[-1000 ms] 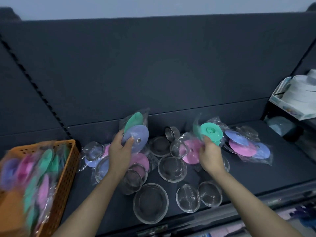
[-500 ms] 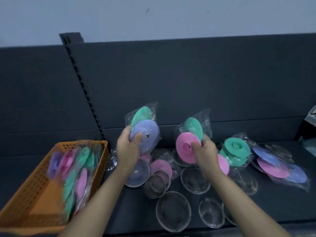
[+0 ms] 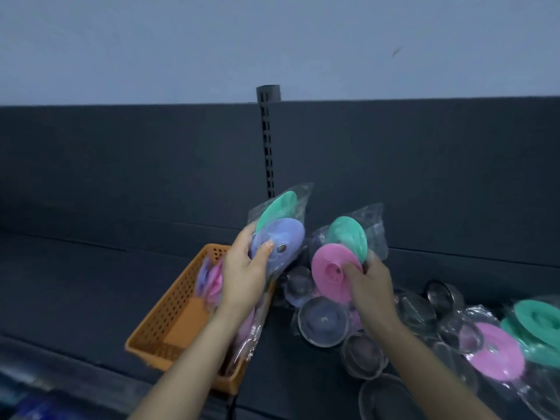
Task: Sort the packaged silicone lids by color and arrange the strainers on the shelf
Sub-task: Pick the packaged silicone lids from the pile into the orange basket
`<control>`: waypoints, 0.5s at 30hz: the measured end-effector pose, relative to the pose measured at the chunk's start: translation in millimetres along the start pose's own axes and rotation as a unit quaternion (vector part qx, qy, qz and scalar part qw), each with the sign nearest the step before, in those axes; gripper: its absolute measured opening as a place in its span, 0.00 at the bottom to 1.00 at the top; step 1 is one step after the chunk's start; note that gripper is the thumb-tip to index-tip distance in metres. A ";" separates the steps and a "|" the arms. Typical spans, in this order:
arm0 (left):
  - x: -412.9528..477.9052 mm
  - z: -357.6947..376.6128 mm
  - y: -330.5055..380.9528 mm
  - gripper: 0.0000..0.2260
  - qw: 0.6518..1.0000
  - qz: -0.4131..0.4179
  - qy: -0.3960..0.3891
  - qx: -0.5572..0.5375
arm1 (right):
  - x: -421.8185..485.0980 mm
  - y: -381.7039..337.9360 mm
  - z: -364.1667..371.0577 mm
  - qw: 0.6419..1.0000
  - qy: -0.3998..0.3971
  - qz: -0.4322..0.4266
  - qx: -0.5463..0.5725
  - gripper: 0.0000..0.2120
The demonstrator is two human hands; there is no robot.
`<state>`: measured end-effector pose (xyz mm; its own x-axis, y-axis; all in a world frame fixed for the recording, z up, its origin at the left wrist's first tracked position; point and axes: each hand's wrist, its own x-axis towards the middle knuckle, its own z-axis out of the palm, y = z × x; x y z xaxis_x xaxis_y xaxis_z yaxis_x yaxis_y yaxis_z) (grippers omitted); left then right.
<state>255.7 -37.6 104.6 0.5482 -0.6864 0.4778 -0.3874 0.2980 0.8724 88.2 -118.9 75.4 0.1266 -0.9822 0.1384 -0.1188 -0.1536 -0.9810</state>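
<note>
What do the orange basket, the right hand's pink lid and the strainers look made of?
Orange basket: rigid plastic by the look, matte, with moulded rows of holes.
Pink lid: probably silicone, smooth and matte, inside a glossy clear film bag.
Strainers: likely metal, shiny rims; mesh too blurred to confirm.

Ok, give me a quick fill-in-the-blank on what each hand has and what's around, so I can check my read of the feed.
1. The left hand holds a pack whose front lid is ____ in colour.
2. The right hand holds a second pack showing a green lid behind a ____ one.
3. The perforated basket under the left forearm is ____ in colour.
4. The metal strainers lie to the ____ of the basket.

Missing words: purple; pink; orange; right.
</note>
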 end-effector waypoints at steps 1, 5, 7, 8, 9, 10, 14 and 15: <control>0.7 -10.5 -1.2 0.14 1.000 0.005 0.006 0.005 | -0.8 -2.2 8.9 1.000 -0.009 -0.002 0.001 0.05; 3.8 -54.8 -8.1 0.16 0.999 0.007 0.040 0.029 | -5.4 -7.2 41.8 0.999 -0.046 -0.013 -0.005 0.04; 3.8 -75.3 -11.4 0.16 0.997 0.002 0.060 0.040 | -9.0 -9.6 56.4 0.998 -0.059 -0.017 -0.003 0.05; 3.4 -84.6 -13.7 0.15 0.996 -0.001 0.070 0.047 | -10.7 -10.5 63.3 0.998 -0.064 -0.017 0.001 0.05; 2.7 -93.5 -16.2 0.14 0.996 -0.004 0.077 0.054 | -12.0 -11.1 69.7 0.997 -0.070 -0.017 0.005 0.05; 1.9 -101.8 -18.8 0.14 0.995 -0.010 0.079 0.065 | -13.1 -11.2 75.9 0.997 -0.075 -0.015 0.006 0.05; -1.7 -124.8 -31.4 0.11 0.988 -0.066 0.015 0.141 | -15.7 -9.7 96.9 0.996 -0.088 -0.002 -0.004 0.06; -2.6 -127.1 -35.6 0.11 0.982 -0.093 -0.010 0.162 | -16.0 -9.0 100.9 0.996 -0.088 -0.001 -0.004 0.06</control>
<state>362.2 37.8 85.2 0.6182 -0.7226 0.3092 -0.5000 -0.0581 0.8641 186.6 -91.0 68.3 0.2968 -0.9482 0.1136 -0.1267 -0.1570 -0.9794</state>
